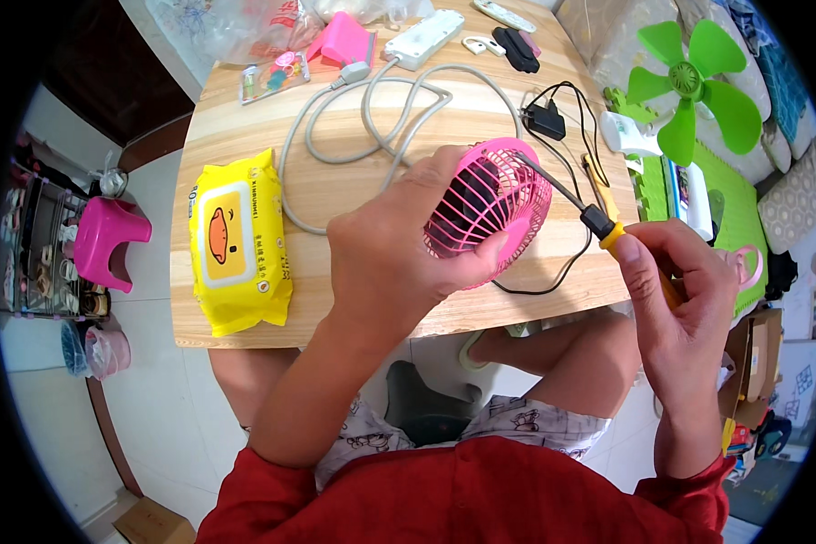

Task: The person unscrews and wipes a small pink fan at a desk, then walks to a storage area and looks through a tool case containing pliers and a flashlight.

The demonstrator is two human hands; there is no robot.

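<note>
Wooden table [231, 136], tiled floor around it, pink stool [111, 238] off to the left, green fan blades [686, 82] at upper right. On the tabletop: yellow wipes pack [240, 245] at left, white power strip [424, 39] at the far side with its grey cable [283, 181] looped toward the middle, black charger [546, 120] to the right. Small pink fan [490, 204] sits over the near part of the table, right of centre, cage tilted; can't tell if it touches the wood. Left hand [381, 227] grasps it firmly, thumb across the front, other fingers mostly hidden round the back. Right hand [675, 281] is closed on the handle of a yellow-and-black screwdriver [597, 220], thumb along the top, shaft pointing left with the tip at the cage bars near the far rim. Step in hand looks like working the tip at or through the cage; exact contact too small to tell, could be a screw or just the bars. Next move seems to call for a steady left hold, tip seated properly, then a controlled turn or push; slipping off thin bars is the likely risk.
</note>
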